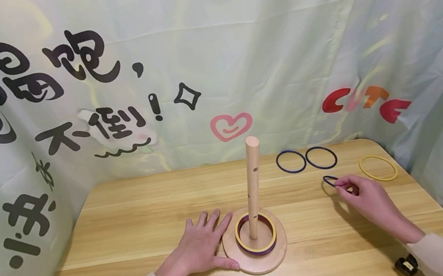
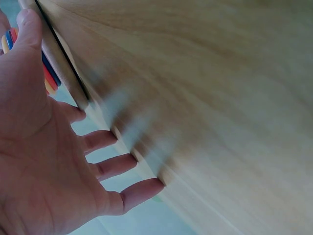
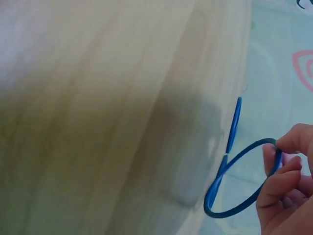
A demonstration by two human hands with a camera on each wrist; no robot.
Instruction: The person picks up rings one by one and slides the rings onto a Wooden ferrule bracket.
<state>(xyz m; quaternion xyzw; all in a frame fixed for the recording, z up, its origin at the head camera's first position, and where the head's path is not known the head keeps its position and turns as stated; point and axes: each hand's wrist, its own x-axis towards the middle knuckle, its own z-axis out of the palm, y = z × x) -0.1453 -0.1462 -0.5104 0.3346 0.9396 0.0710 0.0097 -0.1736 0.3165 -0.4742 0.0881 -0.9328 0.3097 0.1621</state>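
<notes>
In the head view a round wooden base [image 1: 262, 268] carries an upright peg [image 1: 253, 176]. Around the peg's foot lies a stack of rings, a yellow ring [image 1: 238, 241] on top; the left wrist view shows red and blue edges in it. My left hand [image 1: 201, 248] spreads its straight fingers over the tabletop, with thumb and forefinger touching the base's left edge. Thumb and fingertips of my right hand [image 1: 370, 199] pinch a dark blue ring [image 3: 230, 214], held tilted off the table. My fingers hide part of this ring in the head view.
Two dark blue rings, a left one [image 1: 293, 172] and a right one [image 1: 323, 168], lie near the table's back edge. A loose yellow ring [image 1: 384, 180] lies right of my right hand. Printed curtains [image 1: 277, 53] hang behind and beside the wooden table [image 1: 150, 210].
</notes>
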